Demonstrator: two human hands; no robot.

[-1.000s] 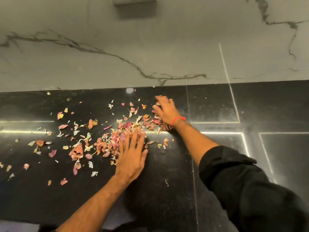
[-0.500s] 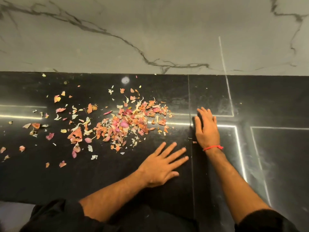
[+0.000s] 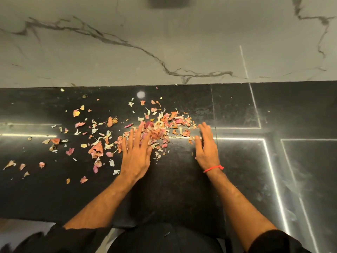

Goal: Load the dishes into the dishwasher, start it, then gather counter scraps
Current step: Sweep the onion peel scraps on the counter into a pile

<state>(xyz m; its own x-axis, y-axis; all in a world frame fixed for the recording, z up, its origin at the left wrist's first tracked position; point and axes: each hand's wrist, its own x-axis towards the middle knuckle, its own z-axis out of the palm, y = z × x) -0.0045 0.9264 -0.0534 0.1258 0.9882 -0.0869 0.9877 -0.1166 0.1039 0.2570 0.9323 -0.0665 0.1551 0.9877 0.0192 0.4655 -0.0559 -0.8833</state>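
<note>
Loose peels [image 3: 23, 166] lie scattered across the left part of the black counter [image 3: 54, 198], small pink, orange and pale bits spread well apart from one another. Toward the middle they thicken into 1 pile of scraps [image 3: 160, 128], which sits about halfway between the counter's near edge and the grey marble wall [image 3: 127, 57] behind it.

The left hand [image 3: 135, 157] lies flat on the counter, palm down, fingers [image 3: 145, 143] spread and straight, gripping nothing; the fingertips rest in the near left edge of the pile. Its forearm is bare, with a black sleeve [image 3: 76, 238] pushed up near the elbow.

On the other side of the pile, the right hand [image 3: 207, 148] stands on its outer edge, fingers together and extended, open and holding nothing, its palm side facing the scraps and touching the pile's right fringe. A red thread [image 3: 213, 168] circles its wrist.

Further right, bright light strips reflect in the polished counter.
</note>
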